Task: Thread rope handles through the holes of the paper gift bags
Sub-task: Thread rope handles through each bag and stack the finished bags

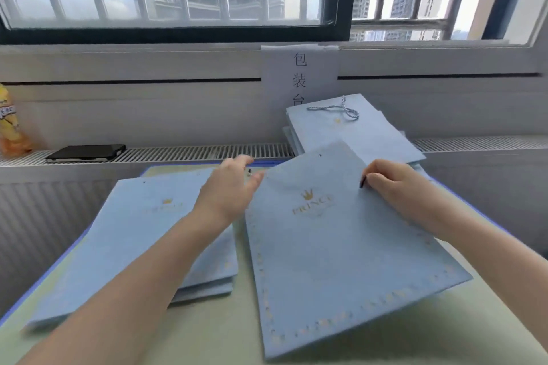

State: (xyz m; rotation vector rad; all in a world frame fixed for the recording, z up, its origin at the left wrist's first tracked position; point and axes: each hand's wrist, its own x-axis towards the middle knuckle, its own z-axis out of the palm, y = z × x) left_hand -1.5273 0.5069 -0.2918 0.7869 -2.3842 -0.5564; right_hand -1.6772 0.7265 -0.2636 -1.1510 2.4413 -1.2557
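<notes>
A flat light-blue paper gift bag (335, 261) with a gold crown print lies tilted on the table in front of me. My right hand (394, 187) grips its upper right edge, fingers curled over the paper. My left hand (234, 184) is at the bag's upper left corner with fingers stretched out, the thumb near a small dark tip; whether it pinches anything is unclear. To the left sits a stack of the same blue bags (139, 243). Farther back, another pile of bags (353, 133) carries a blue-and-white rope handle (341, 111) on top.
The pale green table (225, 332) has a blue edge. Behind it runs a white radiator ledge with a black flat case (86, 152) and a yellow-orange packet (12, 124) at the far left. A paper sign (299, 77) hangs under the window.
</notes>
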